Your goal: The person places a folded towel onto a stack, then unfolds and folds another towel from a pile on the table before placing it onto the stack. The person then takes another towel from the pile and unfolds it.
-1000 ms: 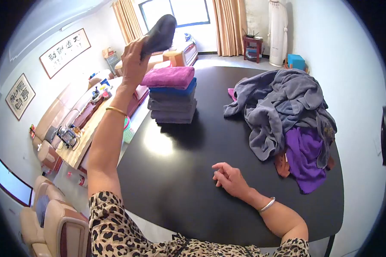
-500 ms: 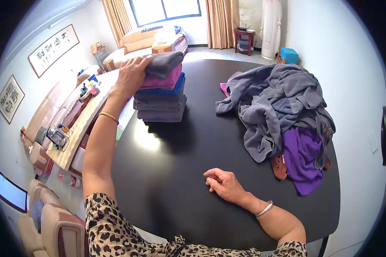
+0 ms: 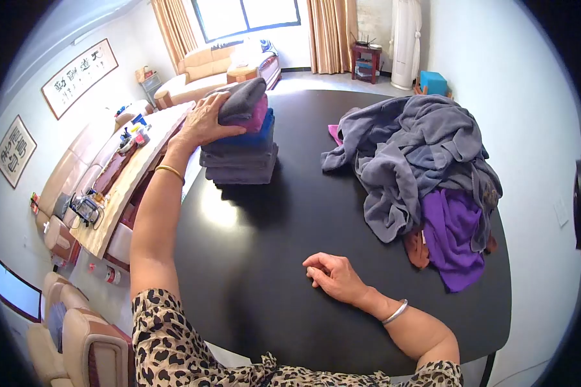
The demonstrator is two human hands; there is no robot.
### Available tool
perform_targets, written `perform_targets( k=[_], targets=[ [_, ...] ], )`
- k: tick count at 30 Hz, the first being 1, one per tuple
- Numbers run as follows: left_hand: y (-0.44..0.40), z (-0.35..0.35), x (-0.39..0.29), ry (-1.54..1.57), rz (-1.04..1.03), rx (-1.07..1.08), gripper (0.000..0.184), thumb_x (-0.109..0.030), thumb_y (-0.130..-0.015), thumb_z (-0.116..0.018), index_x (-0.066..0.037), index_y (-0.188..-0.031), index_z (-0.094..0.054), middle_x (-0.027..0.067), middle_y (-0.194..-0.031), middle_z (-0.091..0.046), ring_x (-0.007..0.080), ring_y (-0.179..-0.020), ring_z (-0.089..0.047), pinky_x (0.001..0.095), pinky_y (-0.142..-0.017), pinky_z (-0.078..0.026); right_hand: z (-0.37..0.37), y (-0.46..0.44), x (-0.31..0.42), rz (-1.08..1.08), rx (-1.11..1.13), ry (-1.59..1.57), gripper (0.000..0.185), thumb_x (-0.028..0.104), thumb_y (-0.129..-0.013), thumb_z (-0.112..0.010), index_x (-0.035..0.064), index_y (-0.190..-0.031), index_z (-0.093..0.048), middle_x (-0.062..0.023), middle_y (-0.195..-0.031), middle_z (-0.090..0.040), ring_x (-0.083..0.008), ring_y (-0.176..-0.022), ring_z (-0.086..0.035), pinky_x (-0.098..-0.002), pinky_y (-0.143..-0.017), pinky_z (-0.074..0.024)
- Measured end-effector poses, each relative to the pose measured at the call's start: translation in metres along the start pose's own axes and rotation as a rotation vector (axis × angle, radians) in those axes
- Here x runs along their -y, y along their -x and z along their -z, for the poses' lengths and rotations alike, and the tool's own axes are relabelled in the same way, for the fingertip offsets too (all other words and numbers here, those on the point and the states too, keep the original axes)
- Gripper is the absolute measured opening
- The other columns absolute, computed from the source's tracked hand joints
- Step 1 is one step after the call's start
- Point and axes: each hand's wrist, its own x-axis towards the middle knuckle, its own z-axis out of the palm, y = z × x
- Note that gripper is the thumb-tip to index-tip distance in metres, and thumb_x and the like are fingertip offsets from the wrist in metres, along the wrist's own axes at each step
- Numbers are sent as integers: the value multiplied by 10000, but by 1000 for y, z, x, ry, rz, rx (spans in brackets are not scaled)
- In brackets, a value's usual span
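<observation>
My left hand (image 3: 206, 120) rests against the left side of the folded stack, thumb spread apart from its fingers, touching the dark gray folded towel (image 3: 242, 102) on top and the pink one (image 3: 259, 116) under it. Below these lie a blue folded towel (image 3: 262, 134) and several gray ones (image 3: 242, 164). My right hand (image 3: 334, 276) lies near the front of the black table (image 3: 284, 222), loosely curled with index finger and thumb apart, holding nothing. Beyond it, to the right, is a loose heap of gray cloths (image 3: 410, 155) with a purple cloth (image 3: 453, 238) at its near side.
Brownish-orange cloth (image 3: 417, 249) shows under the heap. Left of the black table stands a long wooden table (image 3: 100, 226) with small items on it, beside beige armchairs (image 3: 87, 335). A sofa (image 3: 206, 64) and a small red stand (image 3: 366, 63) are at the back.
The dark gray towel was held up in my left hand, then came down onto the pink one. My left hand has since shifted lower along the stack's side. My right hand has barely moved.
</observation>
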Motion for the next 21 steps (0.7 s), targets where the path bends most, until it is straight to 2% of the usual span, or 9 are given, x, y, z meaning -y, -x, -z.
perform_targets(
  k=[4,7,9,10,13,15,18,21],
  targets=[
    [-1,-1,10,-48,91,29,988,-597,-570,-782,-154,-1379,-427,169,-1368,-465,363,-1293,-401,464,-1089,-329,0,0,-1,-4,6,-18,166,107,-898,-570,-14,-1005,-608,-69,-751,-648,-122,-620,-635,-265,-583,-515],
    [-4,3,7,-74,31,76,991,-591,-567,-786,-161,-1383,-423,150,-1391,-444,357,-1315,-374,478,-1096,-320,0,0,-1,-6,9,-10,165,112,-898,-571,-14,-998,-610,-64,-741,-645,-123,-619,-633,-269,-591,-516],
    [-4,2,0,-97,-37,47,985,-488,-576,-826,-115,-1383,-400,178,-1374,-434,363,-1300,-381,447,-1084,-329,-2,-1,-2,5,9,1,163,111,-898,-571,-14,-995,-611,-62,-736,-642,-121,-618,-631,-268,-591,-516],
    [-5,4,-3,-94,-34,44,985,-488,-576,-826,-115,-1383,-400,178,-1374,-434,363,-1300,-381,447,-1084,-329,-1,0,-2,15,3,15,161,109,-897,-570,-13,-993,-612,-61,-731,-640,-120,-616,-630,-267,-590,-516],
    [-12,13,-10,-115,7,119,988,-478,-581,-826,-132,-1393,-385,170,-1361,-442,364,-1291,-386,464,-1073,-332,-1,0,0,-16,1,-11,161,111,-896,-571,-12,-993,-612,-61,-725,-637,-117,-613,-627,-267,-586,-515],
    [-12,18,-13,-192,-14,114,1016,-537,-577,-812,-206,-1422,-355,119,-1368,-451,332,-1313,-370,527,-1080,-301,0,-1,0,-13,5,-4,163,112,-896,-569,-13,-992,-612,-63,-725,-637,-118,-612,-627,-268,-584,-515],
    [-8,19,-18,-234,-93,24,1038,-503,-568,-829,-206,-1430,-334,122,-1354,-460,334,-1302,-381,554,-1072,-289,-1,-1,-1,5,8,7,167,113,-896,-563,-16,-990,-611,-65,-724,-637,-118,-611,-627,-268,-583,-515],
    [-8,19,-17,-246,-117,67,1029,-473,-580,-832,-204,-1432,-321,128,-1360,-455,346,-1303,-377,574,-1070,-275,-1,-1,-2,14,9,9,169,112,-897,-559,-19,-991,-611,-67,-721,-635,-118,-608,-626,-268,-584,-515]
  ],
)
